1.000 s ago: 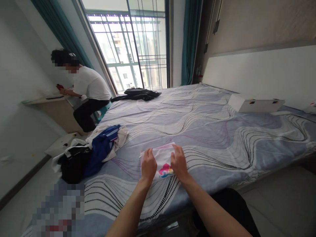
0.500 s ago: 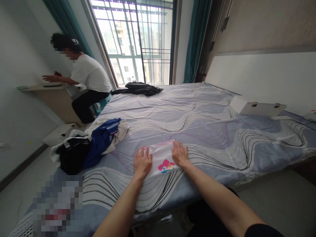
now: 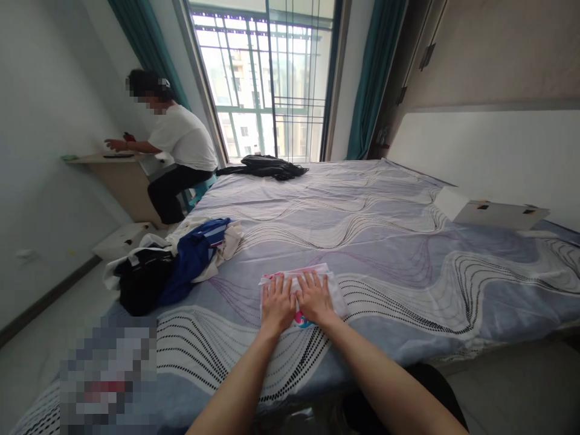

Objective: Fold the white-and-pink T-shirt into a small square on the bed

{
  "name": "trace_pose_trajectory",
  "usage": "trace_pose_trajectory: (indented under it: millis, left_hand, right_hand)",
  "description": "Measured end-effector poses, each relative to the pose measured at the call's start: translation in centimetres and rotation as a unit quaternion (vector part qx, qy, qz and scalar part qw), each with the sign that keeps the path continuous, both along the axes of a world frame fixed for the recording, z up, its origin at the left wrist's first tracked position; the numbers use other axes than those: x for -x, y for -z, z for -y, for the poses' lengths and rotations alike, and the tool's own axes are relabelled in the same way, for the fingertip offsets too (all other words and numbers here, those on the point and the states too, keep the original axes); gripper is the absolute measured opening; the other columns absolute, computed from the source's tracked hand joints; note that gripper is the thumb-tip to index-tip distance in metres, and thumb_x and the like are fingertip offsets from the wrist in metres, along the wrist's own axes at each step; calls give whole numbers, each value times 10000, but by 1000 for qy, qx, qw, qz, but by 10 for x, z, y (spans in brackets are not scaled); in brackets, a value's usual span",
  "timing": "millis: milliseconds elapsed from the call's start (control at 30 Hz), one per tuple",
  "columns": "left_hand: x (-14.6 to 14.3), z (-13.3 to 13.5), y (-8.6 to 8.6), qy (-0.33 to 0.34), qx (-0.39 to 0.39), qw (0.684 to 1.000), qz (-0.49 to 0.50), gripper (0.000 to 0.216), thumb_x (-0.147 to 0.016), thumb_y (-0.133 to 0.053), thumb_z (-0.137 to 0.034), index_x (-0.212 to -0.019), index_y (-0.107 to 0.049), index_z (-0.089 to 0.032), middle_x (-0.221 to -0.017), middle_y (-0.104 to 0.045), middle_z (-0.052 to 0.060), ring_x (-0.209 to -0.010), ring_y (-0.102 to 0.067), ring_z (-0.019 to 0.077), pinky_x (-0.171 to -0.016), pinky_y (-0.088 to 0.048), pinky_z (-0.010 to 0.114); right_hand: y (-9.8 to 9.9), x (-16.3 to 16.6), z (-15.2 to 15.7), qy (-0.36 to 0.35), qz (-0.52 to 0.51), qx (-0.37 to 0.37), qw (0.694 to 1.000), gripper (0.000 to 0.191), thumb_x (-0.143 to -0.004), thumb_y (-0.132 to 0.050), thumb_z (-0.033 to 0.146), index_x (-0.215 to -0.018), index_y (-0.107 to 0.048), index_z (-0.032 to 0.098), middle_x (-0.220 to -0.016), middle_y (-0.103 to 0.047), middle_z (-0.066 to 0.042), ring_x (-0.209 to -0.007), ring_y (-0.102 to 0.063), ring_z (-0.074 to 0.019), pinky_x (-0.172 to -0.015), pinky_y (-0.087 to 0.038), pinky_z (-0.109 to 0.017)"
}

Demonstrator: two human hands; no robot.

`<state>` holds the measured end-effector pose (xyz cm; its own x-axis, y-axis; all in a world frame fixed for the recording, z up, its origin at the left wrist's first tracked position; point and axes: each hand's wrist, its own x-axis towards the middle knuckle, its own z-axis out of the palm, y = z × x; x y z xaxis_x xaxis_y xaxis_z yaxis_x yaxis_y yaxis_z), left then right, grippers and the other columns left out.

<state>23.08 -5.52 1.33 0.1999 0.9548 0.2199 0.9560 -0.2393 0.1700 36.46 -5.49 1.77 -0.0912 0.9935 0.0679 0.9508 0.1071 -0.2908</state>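
Observation:
A folded white garment (image 3: 336, 296) with pink edging and a pink and blue print lies flat on the bed (image 3: 385, 266). My left hand (image 3: 278, 304) rests palm down on its left half, fingers stretched out. Right beside it, my right hand (image 3: 314, 296) lies flat on the middle of the cloth, fingers also extended. The two hands nearly touch and cover most of the print. Neither one grips the fabric.
A heap of clothes, blue, black and white (image 3: 181, 260), lies at the bed's left edge. Black clothing (image 3: 267, 166) sits near the window. A white box (image 3: 498, 214) stands by the headboard. A person (image 3: 181, 139) in a white shirt sits at a desk (image 3: 122, 187).
Both hands have slid inward over the garment from its two sides and now lie side by side. The camera view has shifted slightly left.

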Motion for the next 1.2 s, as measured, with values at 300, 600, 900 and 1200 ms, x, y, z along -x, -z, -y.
trace_pose_trajectory:
  millis: [300, 600, 900, 1200]
  left_hand:
    - [0, 3, -3, -17, 13, 999, 25, 578, -992, -424, -427, -1551, -449, -281, -1660, -339, 74, -1537, -277, 316, -1262, -184, 558]
    - [48, -1, 2, -109, 7, 989, 98, 639, -957, -426, -336, -1538, -414, -71, -1621, -380, 193, -1488, -377, 302, -1222, -323, 444]
    - [47, 13, -31, -240, 149, 958, 46, 576, -933, -472, -525, -1112, -673, -16, -1075, -716, 262, -996, -697, 366, -839, -529, 420]
    - [-5, -46, -76, -87, 121, 984, 97, 300, -1003, -404, -339, -1159, -611, -188, -1055, -767, 122, -1002, -723, 265, -784, -489, 301]
  right_hand:
    - [7, -6, 4, 87, 21, -35, 995, 610, -1022, -401, 442, -1583, -393, 200, -1683, -252, -114, -1562, -152, -304, -1223, 59, -617]
    - [-23, -69, -13, 254, -155, 98, 950, 604, -809, -702, 459, -1253, -680, 49, -1220, -688, -264, -1148, -654, -365, -943, -496, -409]
    - [-22, -86, -21, 113, -360, 103, 921, 220, -649, -720, 231, -856, -784, 191, -846, -775, -18, -817, -704, -214, -718, -512, -261]
    - [-6, -128, -6, 147, -496, -20, 856, 359, -749, -648, 418, -974, -756, 160, -927, -777, -51, -843, -695, -216, -726, -532, -275]
